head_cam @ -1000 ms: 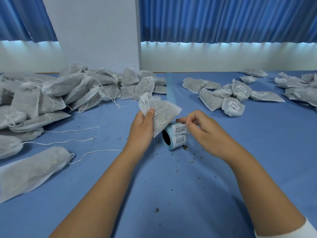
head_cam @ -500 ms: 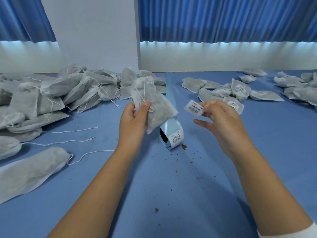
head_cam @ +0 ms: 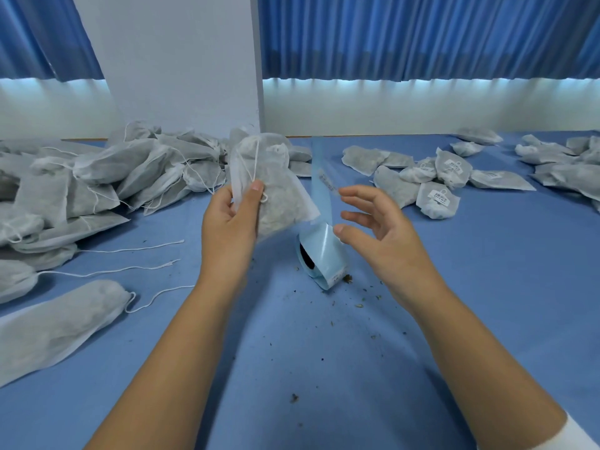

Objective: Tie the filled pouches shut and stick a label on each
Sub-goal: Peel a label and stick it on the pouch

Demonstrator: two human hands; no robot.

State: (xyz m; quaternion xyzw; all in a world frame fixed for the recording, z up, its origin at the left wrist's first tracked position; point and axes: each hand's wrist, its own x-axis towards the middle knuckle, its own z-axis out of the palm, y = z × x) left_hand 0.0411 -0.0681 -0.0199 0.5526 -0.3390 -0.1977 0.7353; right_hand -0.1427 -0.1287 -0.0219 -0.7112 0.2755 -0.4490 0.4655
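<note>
The pouch (head_cam: 279, 193) in hand is held up above the middle of the desk (head_cam: 324, 384), gripped at its left edge by the left hand (head_cam: 227, 225), thumb pressing on the front and the drawstring lying across it. Its neck looks drawn in, so the tying seems done for this one; no label shows on the face turned this way.

Just to its right is the right hand (head_cam: 386, 235), fingers loose and spread, clasping nothing. A blurred white label (head_cam: 328, 182) appears to cling to its index fingertip, though the blur makes that contact uncertain. Below both hands stands the label roll (head_cam: 319, 258) on the desk, its blue backing strip (head_cam: 319, 154) curling upward.

My reading is that the step in hand is pressing this label onto the pouch.

To the far right lie labelled pouches (head_cam: 438, 186), a modest group. To the left is a much larger heap of pouches (head_cam: 113, 177) with no labels visible and strings trailing, and one long pouch (head_cam: 58, 323) near left looks untied. Most of the work seems left. Dark crumbs (head_cam: 358, 305) dot the desk.
</note>
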